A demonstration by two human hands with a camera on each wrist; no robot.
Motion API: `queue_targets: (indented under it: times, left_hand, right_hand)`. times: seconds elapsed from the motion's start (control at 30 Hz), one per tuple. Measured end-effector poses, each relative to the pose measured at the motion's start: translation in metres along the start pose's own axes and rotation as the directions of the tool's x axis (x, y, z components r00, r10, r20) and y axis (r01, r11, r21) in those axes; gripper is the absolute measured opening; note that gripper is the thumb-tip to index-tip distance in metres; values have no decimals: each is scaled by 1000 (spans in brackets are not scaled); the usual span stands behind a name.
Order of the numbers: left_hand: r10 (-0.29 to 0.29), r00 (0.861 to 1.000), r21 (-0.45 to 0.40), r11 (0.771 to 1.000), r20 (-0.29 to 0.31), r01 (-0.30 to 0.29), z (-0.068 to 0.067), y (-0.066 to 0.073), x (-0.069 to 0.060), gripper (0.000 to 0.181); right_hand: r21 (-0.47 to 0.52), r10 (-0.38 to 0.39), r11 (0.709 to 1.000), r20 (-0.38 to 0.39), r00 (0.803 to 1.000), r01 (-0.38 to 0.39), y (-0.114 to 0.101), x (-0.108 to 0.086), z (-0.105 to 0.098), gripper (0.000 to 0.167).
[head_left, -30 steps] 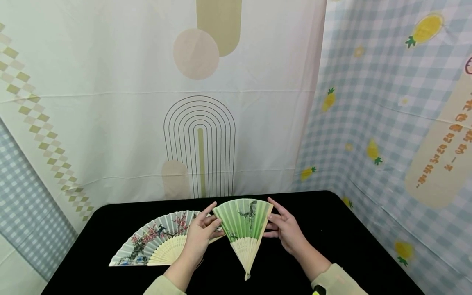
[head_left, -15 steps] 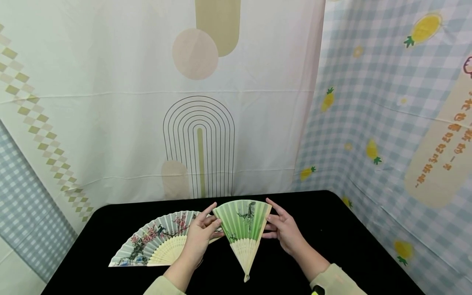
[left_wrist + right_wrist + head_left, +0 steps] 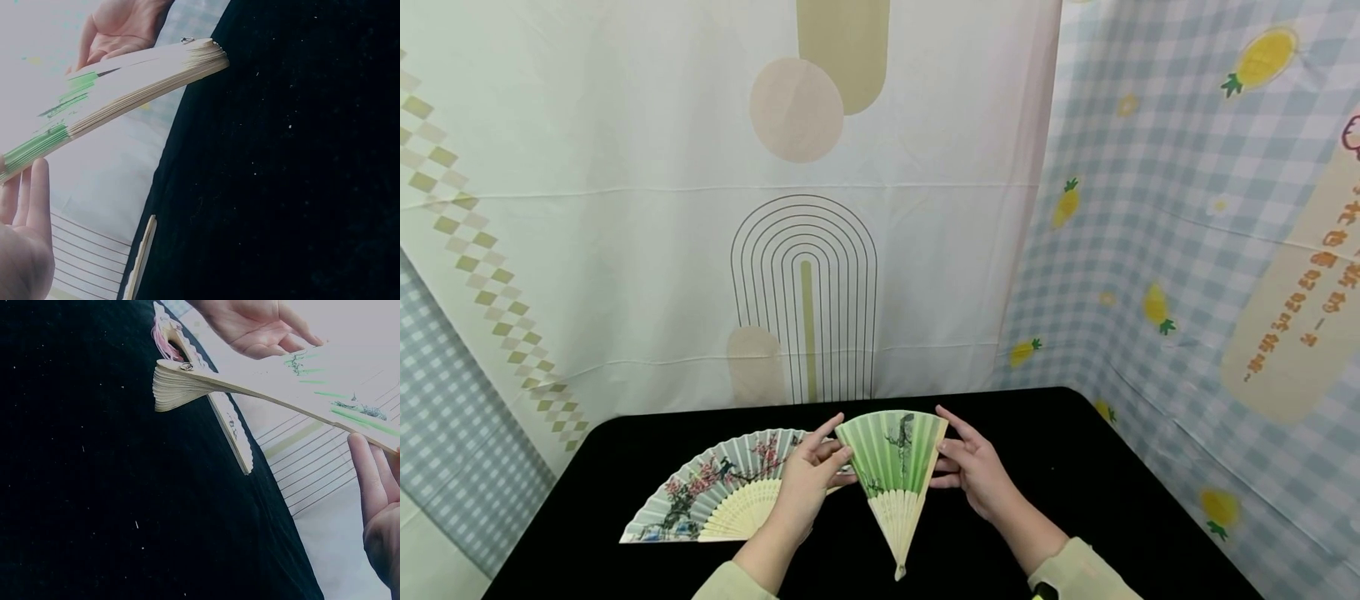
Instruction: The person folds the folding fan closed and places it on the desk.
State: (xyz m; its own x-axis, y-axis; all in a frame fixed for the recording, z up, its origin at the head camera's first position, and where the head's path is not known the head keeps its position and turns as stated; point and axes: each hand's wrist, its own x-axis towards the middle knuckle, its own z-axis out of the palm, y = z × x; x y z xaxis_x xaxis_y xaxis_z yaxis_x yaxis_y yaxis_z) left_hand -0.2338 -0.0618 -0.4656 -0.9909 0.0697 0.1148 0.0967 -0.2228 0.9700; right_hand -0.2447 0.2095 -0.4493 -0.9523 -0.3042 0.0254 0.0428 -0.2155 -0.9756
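Fan (image 3: 891,454): green, partly spread, held up above the table (image 3: 1075,467) by both hands, its pivot (image 3: 900,572) pointed down toward the person.
Change: compared with a second ago, the fan's spread is slightly narrowed and the whole is carried a little lower; a slow folding seems to be under way, though much of the painted face is left exposed.
Left hand (image 3: 805,487): the fan's left edge is pinched between the thumb and loosely bent fingers (image 3: 39,187); the index finger is extended by the upper corner.
Right hand (image 3: 985,479): the right edge is held likewise by the thumb and fingers (image 3: 362,462), with little bend; the index finger is raised beside the corner.
White fan (image 3: 688,492): laid on the table, spread wide, just left of the fan; its right end is hidden by the left hand.
Tassel (image 3: 161,344): pink, seen by the white fan; its attachment cannot be told.
Obstacle: the white fan could be brushed if the left hand is lowered.
Curtains: a pale curtain (image 3: 962,250) is hung beyond the table, a checked curtain (image 3: 1150,150) at right.
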Motion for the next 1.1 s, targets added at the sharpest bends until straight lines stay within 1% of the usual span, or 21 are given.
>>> queue_targets:
  times: [0.3, 0.53, 0.83, 1.1]
  left_hand:
    - [-26, 1000, -12, 1000, 2, 26, -1, -2, 1, 59]
    - [-31, 999, 0, 1000, 30, 31, -3, -4, 2, 62]
    - [-41, 998, 4, 999, 52, 41, -4, -3, 1, 60]
    - [-40, 995, 9, 999, 90, 40, -5, -4, 2, 58]
  right_hand:
    - [-26, -21, 999, 11, 1000, 21, 2, 0, 1, 65]
    - [-20, -8, 1000, 29, 1000, 9, 4, 0, 2, 66]
    - [-40, -2, 999, 30, 1000, 3, 4, 0, 4, 66]
    - [-55, 0, 998, 45, 999, 2, 7, 1, 6, 68]
